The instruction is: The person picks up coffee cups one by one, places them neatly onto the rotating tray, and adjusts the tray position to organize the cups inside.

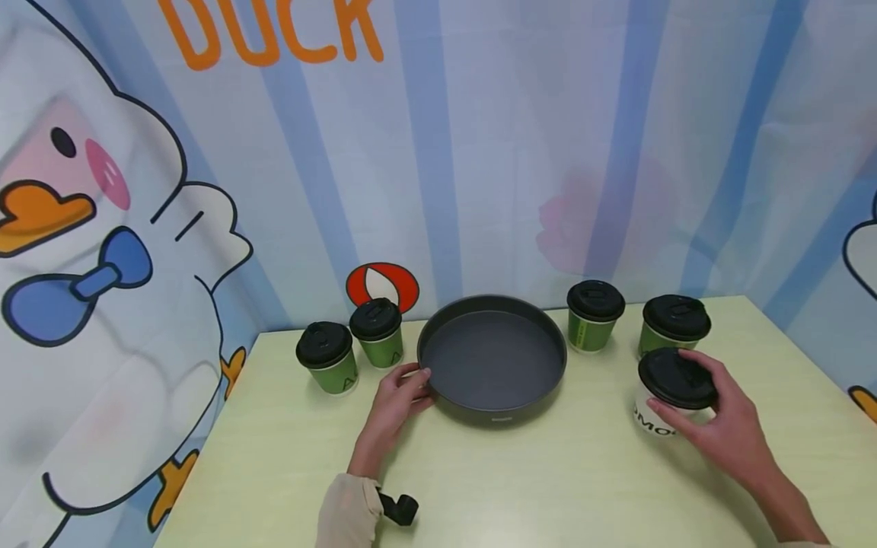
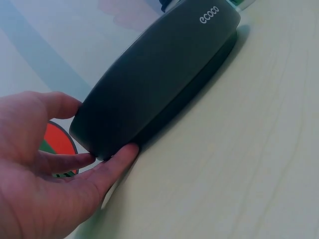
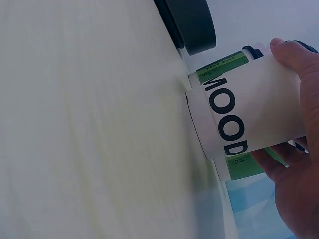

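My left hand (image 1: 396, 402) grips the left side of a round, dark grey pan (image 1: 493, 354), thumb up by the rim and other fingers lower on the wall. Pale "ecoco" lettering shows on that wall in the left wrist view, where the pan's lower edge is close over the table. On the right, my right hand (image 1: 729, 418) holds a white paper cup (image 3: 259, 102) with a black lid (image 1: 677, 378), thumb and fingers around its upper part. Dark "MOOD" letters run along the cup, which stands upright at the table surface.
Two green paper cups (image 1: 333, 375) with black lids stand left of the pan. Another green cup (image 1: 592, 332) is at its right, and one more green cup (image 1: 674, 323) sits directly behind the white one. A printed duck curtain (image 1: 479, 152) hangs along the back of the pale table (image 1: 534, 487).
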Action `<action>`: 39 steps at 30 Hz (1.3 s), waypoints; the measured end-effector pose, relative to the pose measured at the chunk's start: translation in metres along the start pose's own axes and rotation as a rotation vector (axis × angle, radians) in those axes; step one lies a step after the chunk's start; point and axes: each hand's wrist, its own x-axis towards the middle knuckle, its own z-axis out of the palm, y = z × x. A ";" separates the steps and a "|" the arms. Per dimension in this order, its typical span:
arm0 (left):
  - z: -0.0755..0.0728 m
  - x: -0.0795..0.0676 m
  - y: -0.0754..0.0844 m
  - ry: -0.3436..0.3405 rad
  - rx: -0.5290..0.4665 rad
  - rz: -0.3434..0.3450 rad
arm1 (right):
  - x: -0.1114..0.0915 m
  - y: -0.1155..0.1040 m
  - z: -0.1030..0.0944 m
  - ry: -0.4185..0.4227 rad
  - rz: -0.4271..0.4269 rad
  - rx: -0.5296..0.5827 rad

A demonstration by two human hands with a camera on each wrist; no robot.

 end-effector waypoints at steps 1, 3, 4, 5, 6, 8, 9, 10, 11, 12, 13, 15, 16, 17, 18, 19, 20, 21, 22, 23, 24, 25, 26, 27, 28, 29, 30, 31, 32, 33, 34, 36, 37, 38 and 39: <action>0.000 0.000 0.000 0.000 -0.001 -0.001 | 0.000 -0.001 0.000 0.002 0.000 -0.001; 0.000 0.001 0.000 -0.004 -0.006 -0.003 | 0.001 -0.002 0.000 0.002 -0.006 -0.003; 0.000 0.001 0.000 -0.006 -0.008 -0.004 | 0.002 -0.004 0.001 0.003 -0.008 -0.003; 0.000 0.001 0.001 -0.005 -0.008 -0.007 | 0.002 -0.005 0.001 0.001 -0.012 -0.004; 0.000 0.001 0.001 -0.006 -0.008 -0.009 | 0.003 -0.006 0.001 -0.002 -0.015 -0.002; 0.000 0.000 0.002 -0.009 -0.004 -0.009 | 0.006 -0.009 0.002 -0.010 -0.024 0.002; 0.000 0.000 0.002 -0.010 -0.001 -0.008 | 0.007 -0.010 0.002 -0.012 -0.026 0.004; 0.000 0.000 0.002 -0.009 -0.001 -0.008 | 0.009 -0.012 0.002 -0.016 -0.031 0.008; 0.000 -0.001 0.003 -0.010 -0.001 -0.008 | 0.011 -0.014 0.002 -0.020 -0.037 0.014; 0.000 -0.001 0.003 -0.012 -0.003 -0.006 | 0.013 -0.016 0.002 -0.023 -0.042 0.019; 0.000 -0.001 0.003 -0.013 -0.003 -0.005 | 0.015 -0.018 0.003 -0.026 -0.048 0.021; 0.000 -0.001 0.004 -0.013 -0.006 -0.004 | 0.020 -0.023 0.003 -0.031 -0.058 0.032; -0.001 -0.001 0.004 -0.012 -0.007 -0.005 | 0.022 -0.026 0.004 -0.035 -0.060 0.045; -0.001 -0.001 0.003 -0.012 -0.006 -0.005 | 0.024 -0.028 0.004 -0.039 -0.063 0.053; -0.001 -0.001 0.003 -0.011 -0.003 -0.005 | 0.026 -0.031 0.005 -0.043 -0.063 0.063; -0.001 -0.001 0.003 -0.010 -0.001 -0.006 | 0.028 -0.034 0.006 -0.048 -0.065 0.073; -0.001 -0.001 0.003 -0.009 0.000 -0.007 | 0.031 -0.037 0.007 -0.053 -0.064 0.085; -0.001 -0.001 0.003 -0.009 0.001 -0.008 | 0.033 -0.040 0.009 -0.058 -0.064 0.097; -0.001 -0.001 0.003 -0.010 0.002 -0.008 | 0.035 -0.044 0.011 -0.063 -0.066 0.107; -0.001 -0.001 0.003 -0.010 0.001 -0.008 | 0.037 -0.047 0.013 -0.069 -0.073 0.114; -0.001 -0.001 0.003 -0.011 0.000 -0.008 | 0.039 -0.050 0.016 -0.073 -0.076 0.127; -0.001 -0.001 0.003 -0.011 -0.003 -0.007 | 0.042 -0.054 0.019 -0.078 -0.086 0.136; -0.001 -0.001 0.003 -0.012 -0.004 -0.006 | 0.044 -0.057 0.023 -0.082 -0.096 0.146; -0.001 -0.001 0.003 -0.013 -0.005 -0.004 | 0.046 -0.061 0.027 -0.086 -0.106 0.157; -0.001 -0.001 0.003 -0.012 -0.007 -0.004 | 0.048 -0.064 0.031 -0.092 -0.116 0.171; -0.001 -0.001 0.003 -0.013 -0.008 -0.004 | 0.050 -0.068 0.035 -0.096 -0.125 0.182; -0.001 -0.002 0.002 -0.013 -0.009 -0.005 | 0.052 -0.071 0.040 -0.101 -0.134 0.195; -0.001 -0.001 0.002 -0.012 -0.009 -0.005 | 0.053 -0.074 0.045 -0.105 -0.143 0.204; -0.001 -0.001 0.002 -0.013 -0.011 -0.006 | 0.054 -0.077 0.049 -0.110 -0.153 0.218; -0.002 -0.001 0.002 -0.012 -0.012 -0.006 | 0.056 -0.081 0.054 -0.116 -0.160 0.231; -0.002 -0.001 0.002 -0.011 -0.013 -0.007 | 0.057 -0.084 0.059 -0.123 -0.170 0.244; -0.001 -0.001 0.002 -0.010 -0.015 -0.007 | 0.060 -0.089 0.069 -0.135 -0.189 0.264; -0.001 0.000 0.002 -0.009 -0.014 -0.007 | 0.060 -0.091 0.073 -0.142 -0.195 0.275; -0.001 0.000 0.002 -0.009 -0.013 -0.008 | 0.061 -0.094 0.078 -0.150 -0.201 0.289; -0.002 0.000 0.002 -0.008 -0.011 -0.007 | 0.062 -0.096 0.082 -0.157 -0.205 0.298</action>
